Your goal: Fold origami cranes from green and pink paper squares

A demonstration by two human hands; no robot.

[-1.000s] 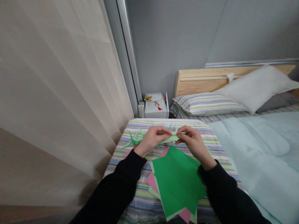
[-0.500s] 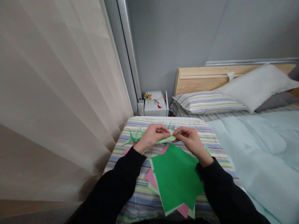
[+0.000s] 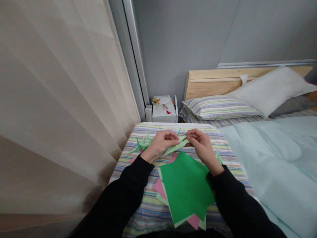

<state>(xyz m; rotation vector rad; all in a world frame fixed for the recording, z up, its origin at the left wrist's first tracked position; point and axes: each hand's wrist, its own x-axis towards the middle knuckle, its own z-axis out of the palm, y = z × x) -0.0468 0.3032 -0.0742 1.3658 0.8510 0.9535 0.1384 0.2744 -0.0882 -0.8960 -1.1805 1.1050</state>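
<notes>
Between both hands is a light green folded paper [image 3: 175, 147], a long narrow strip slanting up to the right. My left hand [image 3: 162, 142] pinches it near its middle, thumb against fingers. At the upper right end my right hand [image 3: 199, 142] grips the paper, its fingertips partly hidden behind the thumb. Just below lies a stack of paper sheets [image 3: 187, 188], dark green on top with pink and pale green corners sticking out. Beyond my left hand sit several folded green paper pieces [image 3: 142, 145], pointed like origami cranes.
A striped cloth [image 3: 138, 198] covers the table. Another green folded piece [image 3: 219, 158] lies by my right wrist. A bed with a pale blue quilt [image 3: 277, 155] stands at right, a curtain [image 3: 61, 99] hangs at left, and a white nightstand [image 3: 162, 115] is behind.
The folded paper has tilted, its right end higher and its left end lower. My right hand has risen slightly with it; my left hand has barely moved.
</notes>
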